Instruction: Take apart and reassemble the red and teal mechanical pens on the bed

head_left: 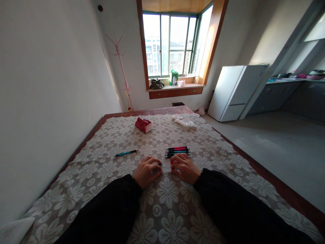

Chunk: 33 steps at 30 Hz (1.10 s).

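Note:
My left hand (pixel 147 172) is closed in a pinch over the lace tablecloth, with a small black pen piece (pixel 159 164) poking out at its fingertips. Opposite it, my right hand (pixel 186 168) pinches a red pen piece (pixel 173 162); most of that piece is hidden by the fingers. A thin, pale, see-through edge (pixel 166 171) spans the gap between both hands; its kind is unclear. Just beyond my right hand, several pens (pixel 177 149) with red, blue and black barrels lie side by side. A single blue pen (pixel 126 153) lies apart, to the left.
Farther back on the tablecloth (pixel 169 193) are a red tissue pack (pixel 143 124) and a crumpled white plastic bag (pixel 186 122). The table meets a wall on the left. A white fridge (pixel 232 91) stands beyond its right side, and a pink coat stand (pixel 122 67) behind.

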### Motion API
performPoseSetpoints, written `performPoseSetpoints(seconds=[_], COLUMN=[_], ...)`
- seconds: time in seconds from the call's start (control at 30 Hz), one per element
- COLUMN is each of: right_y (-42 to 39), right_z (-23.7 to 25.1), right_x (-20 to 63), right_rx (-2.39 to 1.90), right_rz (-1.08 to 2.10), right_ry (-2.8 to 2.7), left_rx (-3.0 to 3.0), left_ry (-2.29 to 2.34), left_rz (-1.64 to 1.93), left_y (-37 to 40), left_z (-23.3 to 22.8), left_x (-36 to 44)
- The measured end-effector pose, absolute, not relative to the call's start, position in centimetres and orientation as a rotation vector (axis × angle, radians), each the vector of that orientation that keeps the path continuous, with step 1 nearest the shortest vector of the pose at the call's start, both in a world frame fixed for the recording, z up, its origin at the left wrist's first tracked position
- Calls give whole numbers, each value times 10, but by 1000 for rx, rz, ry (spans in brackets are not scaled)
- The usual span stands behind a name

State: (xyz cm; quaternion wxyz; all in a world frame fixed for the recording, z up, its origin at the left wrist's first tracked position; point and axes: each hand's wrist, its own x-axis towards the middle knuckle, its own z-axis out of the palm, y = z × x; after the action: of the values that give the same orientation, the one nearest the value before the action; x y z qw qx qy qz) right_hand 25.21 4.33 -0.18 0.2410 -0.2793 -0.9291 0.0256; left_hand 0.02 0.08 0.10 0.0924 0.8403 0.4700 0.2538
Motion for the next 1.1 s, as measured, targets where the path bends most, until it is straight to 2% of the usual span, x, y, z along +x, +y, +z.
performPoseSetpoints(seconds=[0.2, 0.33, 0.47, 0.77, 1.1], right_y=[36, 42, 52, 51, 45], right_z=[-1, -3, -7, -5, -3], right_x=[244, 249, 257, 257, 252], right_rx=[-797, -838, -861, -859, -827], right_rz=[155, 161, 90, 22, 98], right_ry=[-2489, -2429, -2416, -2452, -2449], left_rx=[2479, 2377, 2366, 2362, 2372], left_ry=[1362, 1520, 1588, 1520, 1418], left_rz=[765, 885, 787, 775, 798], left_y=[0, 0, 2, 2, 1], left_z=[4, 2, -3, -2, 2], left_x=[1, 0, -1, 0, 2])
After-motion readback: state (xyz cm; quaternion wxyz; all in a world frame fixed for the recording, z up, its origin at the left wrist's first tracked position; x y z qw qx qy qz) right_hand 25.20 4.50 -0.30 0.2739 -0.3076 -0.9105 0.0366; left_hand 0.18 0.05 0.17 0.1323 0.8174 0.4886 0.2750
